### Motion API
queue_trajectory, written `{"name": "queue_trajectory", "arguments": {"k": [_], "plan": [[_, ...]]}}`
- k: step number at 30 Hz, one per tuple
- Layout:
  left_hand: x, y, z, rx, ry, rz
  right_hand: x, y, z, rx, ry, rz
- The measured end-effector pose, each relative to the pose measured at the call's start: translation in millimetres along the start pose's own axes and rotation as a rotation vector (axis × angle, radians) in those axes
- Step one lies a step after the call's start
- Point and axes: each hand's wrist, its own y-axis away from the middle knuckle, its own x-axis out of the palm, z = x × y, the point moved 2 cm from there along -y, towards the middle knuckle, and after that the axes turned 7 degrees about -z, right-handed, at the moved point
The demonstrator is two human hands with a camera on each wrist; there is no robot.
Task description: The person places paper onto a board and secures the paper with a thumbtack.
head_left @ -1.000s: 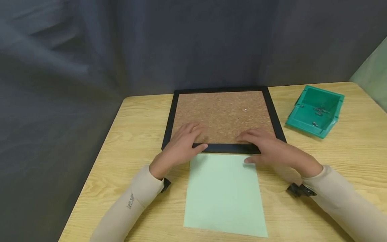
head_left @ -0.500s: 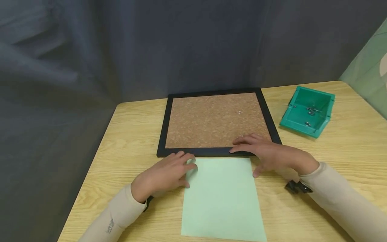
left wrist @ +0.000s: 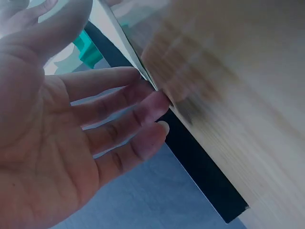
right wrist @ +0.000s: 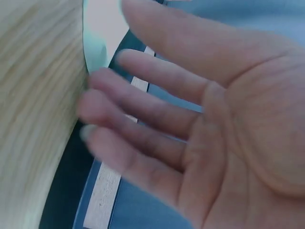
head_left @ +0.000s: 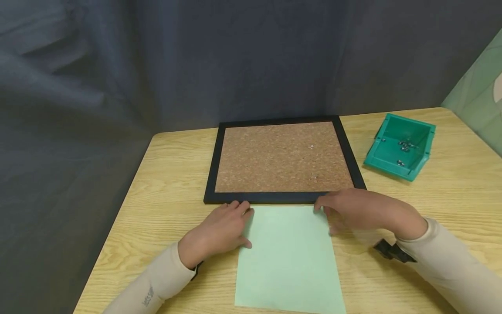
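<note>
A pale green sheet of paper (head_left: 288, 261) lies on the table below a cork board (head_left: 274, 161) with a black frame (head_left: 266, 198). My left hand (head_left: 219, 231) rests at the sheet's upper left corner, fingers bent loosely. At the upper right corner is my right hand (head_left: 364, 211), its fingertips at the edge beside the frame. In the left wrist view the fingers of the left hand (left wrist: 90, 114) are slightly bent at the paper's edge (left wrist: 114, 28). The right wrist view shows the right hand (right wrist: 190, 109) with fingers apart, near the paper (right wrist: 97, 38).
A green open bin (head_left: 400, 146) with several small metal pieces stands at the right of the board. Small shiny bits lie on the cork near its right side. Dark cloth (head_left: 251, 56) hangs behind and to the left of the wooden table (head_left: 157, 183).
The left hand has come down off the board to the paper's upper left corner. The right hand has moved from the board's lower edge to the upper right corner. The view has shifted a little.
</note>
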Motion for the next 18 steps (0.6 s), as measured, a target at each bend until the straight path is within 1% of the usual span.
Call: {"name": "queue_trajectory", "arguments": {"k": [2,4,6,11,14,18], "plan": [[0.8,0.4,-2.0,0.012,-0.024,0.001,1.8,0.9,-0.4,0.012,-0.012,0.038],[1.7,0.9,-3.8,0.024,-0.047,-0.01,3.7,0.4,-0.4,0.002,-0.011,0.053],[2.3,1.4,-5.6,0.038,-0.072,-0.034,5.3,-1.1,-0.7,-0.006,0.001,0.055],[3.4,0.3,-9.1,0.059,-0.119,-0.105,9.4,-5.4,-1.1,0.011,0.034,0.045],[3.8,-0.7,-10.4,0.052,-0.111,-0.113,12.7,-8.1,-0.1,0.011,0.052,0.031],[1.6,-1.4,-12.0,0.034,-0.07,-0.097,16.9,-10.5,1.8,0.005,0.075,0.015]]}}
